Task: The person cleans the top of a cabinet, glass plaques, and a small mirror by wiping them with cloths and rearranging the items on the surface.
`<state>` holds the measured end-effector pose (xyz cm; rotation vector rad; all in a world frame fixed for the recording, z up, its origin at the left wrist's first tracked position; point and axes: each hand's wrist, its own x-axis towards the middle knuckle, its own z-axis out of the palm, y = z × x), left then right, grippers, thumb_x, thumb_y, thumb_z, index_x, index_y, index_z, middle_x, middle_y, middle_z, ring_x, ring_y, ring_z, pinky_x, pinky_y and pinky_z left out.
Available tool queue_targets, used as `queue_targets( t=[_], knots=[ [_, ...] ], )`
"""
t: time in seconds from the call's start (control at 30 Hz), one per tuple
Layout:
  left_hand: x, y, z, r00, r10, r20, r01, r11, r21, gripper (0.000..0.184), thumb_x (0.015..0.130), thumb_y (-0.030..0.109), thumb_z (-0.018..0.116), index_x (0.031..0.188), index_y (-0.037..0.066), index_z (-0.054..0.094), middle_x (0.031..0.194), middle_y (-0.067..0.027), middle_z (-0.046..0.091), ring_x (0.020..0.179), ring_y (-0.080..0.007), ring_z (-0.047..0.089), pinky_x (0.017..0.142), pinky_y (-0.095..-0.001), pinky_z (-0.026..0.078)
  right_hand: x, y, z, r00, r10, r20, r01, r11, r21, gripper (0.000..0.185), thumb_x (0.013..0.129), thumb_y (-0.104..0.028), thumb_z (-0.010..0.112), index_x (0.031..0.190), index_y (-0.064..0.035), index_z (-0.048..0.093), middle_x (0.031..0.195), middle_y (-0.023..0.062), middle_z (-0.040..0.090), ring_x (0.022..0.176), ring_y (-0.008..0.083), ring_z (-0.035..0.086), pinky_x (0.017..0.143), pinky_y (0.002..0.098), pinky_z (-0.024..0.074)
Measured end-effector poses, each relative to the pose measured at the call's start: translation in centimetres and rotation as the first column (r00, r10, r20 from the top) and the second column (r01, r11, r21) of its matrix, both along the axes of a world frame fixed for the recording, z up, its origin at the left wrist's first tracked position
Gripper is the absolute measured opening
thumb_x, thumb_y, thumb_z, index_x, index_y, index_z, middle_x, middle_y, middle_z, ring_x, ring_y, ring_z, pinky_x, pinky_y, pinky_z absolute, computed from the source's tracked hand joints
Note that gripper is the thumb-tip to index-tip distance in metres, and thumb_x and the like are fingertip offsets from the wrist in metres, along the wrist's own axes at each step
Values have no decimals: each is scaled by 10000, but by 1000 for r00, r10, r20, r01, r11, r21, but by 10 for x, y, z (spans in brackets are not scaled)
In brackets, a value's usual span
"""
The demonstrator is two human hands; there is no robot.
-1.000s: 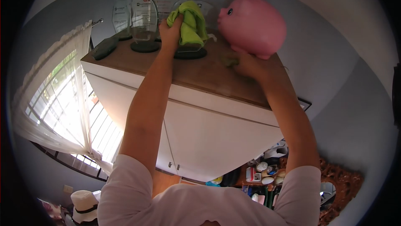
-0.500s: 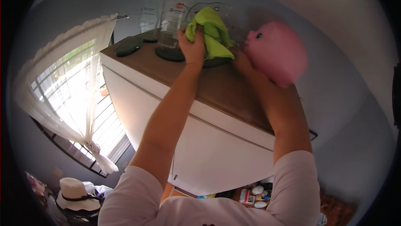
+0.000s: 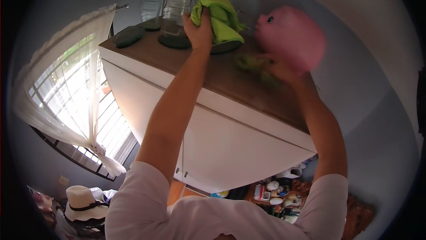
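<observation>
Head view: left hand [image 3: 198, 31] grips a green cloth [image 3: 218, 14], upper centre, in front of a glass plaque [image 3: 227, 47]. Right hand [image 3: 285, 68], right of centre, blurred, is at a green rag [image 3: 251, 63] over the cabinet [image 3: 218, 70]; closure: cannot tell. Pink pig [image 3: 293, 35] just beside, upper right.

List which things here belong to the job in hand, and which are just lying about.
In the job, it seems:
green cloth, in the left hand
blurred greenish item, at the right hand
plaque behind the green cloth
brown cabinet top

Apparently just lying about:
pink piggy bank
two plaques further left
hat
</observation>
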<state>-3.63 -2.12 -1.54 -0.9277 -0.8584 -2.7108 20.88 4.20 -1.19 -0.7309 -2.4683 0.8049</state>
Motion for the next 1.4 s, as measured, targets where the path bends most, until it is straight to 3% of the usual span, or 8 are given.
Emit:
queue_targets(
  t=[0.4,0.5,0.63,0.73,0.87,1.03,1.23,1.4],
  knots=[
    [24,-4,21,998,-70,5,70,992,-105,429,772,323,638,833,-87,530,852,-163,501,774,-244,535,708,-384,429,-21,-132,10,910,-236,340,44,872,487,457,749,-78,565,1141,-312,593,768,104,627,660,144,579,627,300,461],
    [27,-15,37,998,-69,-9,68,989,-129,453,762,351,639,835,-81,524,819,-159,512,764,-249,543,700,-395,433,-21,-141,16,976,-75,206,31,978,207,421,729,-47,528,1086,-246,631,971,167,630,736,275,613,699,349,491],
    [20,-21,47,999,10,-39,-16,986,-168,457,756,363,641,833,-70,517,810,-165,537,762,-254,558,700,-395,438,-31,-32,-33,941,-84,-327,267,779,567,344,745,-50,532,1054,-156,642,969,179,624,787,335,610,744,400,485],
    [17,-28,50,998,18,-59,-29,981,-192,444,757,349,644,840,-67,514,806,-172,559,752,-253,568,704,-394,442,-48,-40,-30,897,-420,138,273,771,575,392,730,-61,535,1093,-181,622,964,181,624,876,321,608,762,383,469],
    [22,-34,50,1000,2,-28,-7,984,-179,433,761,345,639,823,-68,524,806,-177,579,754,-264,580,697,-387,448,-92,-116,-29,999,33,4,-33,979,203,332,702,29,500,976,-80,651,957,191,619,898,336,586,831,396,455],
    [11,-38,52,996,-4,-95,-12,985,-170,397,771,315,651,889,-59,584,790,-116,605,707,-170,568,644,-323,455,-81,-151,-37,895,427,-129,-356,859,369,396,703,2,547,1069,-124,627,1060,165,604,939,297,588,823,354,454],
    [12,-59,62,993,-41,-108,23,987,-161,393,771,301,649,890,-67,578,810,-115,601,721,-163,568,651,-307,456,24,-69,-14,939,-172,-297,311,792,526,329,745,-18,543,1045,-114,637,1061,159,608,940,294,593,830,362,451],
    [5,-40,51,993,-74,-93,52,975,-218,410,766,293,655,911,-80,566,837,-125,599,745,-172,576,662,-306,461,66,-153,40,944,-269,-191,329,737,591,367,736,19,527,1041,-147,644,1030,136,622,952,278,589,814,352,458]
  ],
)
